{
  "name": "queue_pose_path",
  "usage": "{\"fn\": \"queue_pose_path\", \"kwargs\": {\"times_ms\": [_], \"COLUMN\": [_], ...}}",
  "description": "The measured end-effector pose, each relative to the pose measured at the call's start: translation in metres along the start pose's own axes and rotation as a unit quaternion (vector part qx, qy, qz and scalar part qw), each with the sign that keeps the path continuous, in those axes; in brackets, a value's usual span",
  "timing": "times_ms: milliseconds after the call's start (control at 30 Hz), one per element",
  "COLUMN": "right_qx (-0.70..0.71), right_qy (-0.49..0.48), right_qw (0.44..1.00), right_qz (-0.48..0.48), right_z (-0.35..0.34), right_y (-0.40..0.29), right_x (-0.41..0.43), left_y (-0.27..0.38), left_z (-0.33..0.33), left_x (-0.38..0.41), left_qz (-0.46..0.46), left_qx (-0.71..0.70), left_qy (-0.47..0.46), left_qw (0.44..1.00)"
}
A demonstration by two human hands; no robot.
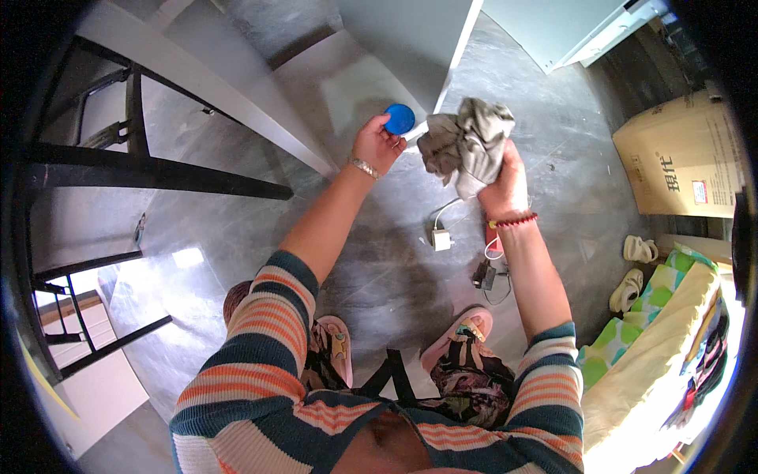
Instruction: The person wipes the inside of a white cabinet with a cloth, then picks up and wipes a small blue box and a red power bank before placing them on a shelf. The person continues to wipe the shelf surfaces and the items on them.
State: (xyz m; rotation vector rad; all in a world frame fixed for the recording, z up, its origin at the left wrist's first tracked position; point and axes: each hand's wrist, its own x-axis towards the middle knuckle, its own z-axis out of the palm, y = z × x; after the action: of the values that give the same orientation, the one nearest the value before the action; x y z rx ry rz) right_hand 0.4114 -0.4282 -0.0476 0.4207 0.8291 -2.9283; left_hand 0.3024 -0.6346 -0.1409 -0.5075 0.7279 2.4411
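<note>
A round blue lid-like disc (pixel 400 119) is pinched in the fingers of my left hand (pixel 379 145), in front of a white cabinet. My right hand (pixel 507 183) grips a crumpled grey-brown cloth (pixel 465 142), level with the disc and a little to its right. Some of the right fingers are hidden behind the cloth. Behind both hands, a white panel (pixel 408 47) that looks like a cabinet door stands with its edge towards me. The disc and the cloth are apart.
On the floor below my right hand lie a white charger (pixel 440 239) with its cable and a black adapter (pixel 484 275). A cardboard box (pixel 681 157), pale shoes (pixel 626 290) and a bed (pixel 645 343) line the right side. Black metal table legs (pixel 160 172) stand at left.
</note>
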Motion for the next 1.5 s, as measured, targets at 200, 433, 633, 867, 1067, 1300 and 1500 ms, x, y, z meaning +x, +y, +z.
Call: {"fn": "queue_pose_path", "kwargs": {"times_ms": [200, 433, 633, 867, 1067, 1300, 1500], "right_qx": [-0.403, -0.82, -0.668, -0.374, -0.332, -0.325, -0.327], "right_qy": [-0.067, -0.035, -0.054, -0.075, -0.039, -0.083, -0.035], "right_qw": [0.9, 0.525, 0.739, 0.924, 0.942, 0.941, 0.944], "right_qz": [-0.154, -0.224, -0.069, 0.007, -0.008, 0.04, 0.038], "right_z": [0.021, -0.045, -0.027, -0.049, -0.055, -0.043, -0.051], "right_y": [0.052, 0.115, 0.082, 0.056, 0.027, 0.013, 0.026], "right_x": [0.108, 0.166, 0.159, 0.131, 0.121, 0.135, 0.128], "left_y": [-0.008, -0.01, -0.001, -0.021, -0.014, 0.016, -0.033], "left_z": [-0.025, -0.046, -0.003, 0.027, 0.012, -0.009, 0.049], "left_x": [-0.008, -0.005, -0.009, 0.015, 0.044, 0.087, 0.069], "left_qz": [0.117, 0.154, 0.148, 0.096, 0.388, 0.131, 0.087], "left_qx": [0.19, 0.241, 0.287, 0.398, 0.768, 0.886, 0.89], "left_qy": [0.19, 0.29, 0.23, 0.139, 0.178, 0.16, 0.286], "left_qw": [0.956, 0.913, 0.918, 0.902, 0.477, 0.414, 0.344]}}
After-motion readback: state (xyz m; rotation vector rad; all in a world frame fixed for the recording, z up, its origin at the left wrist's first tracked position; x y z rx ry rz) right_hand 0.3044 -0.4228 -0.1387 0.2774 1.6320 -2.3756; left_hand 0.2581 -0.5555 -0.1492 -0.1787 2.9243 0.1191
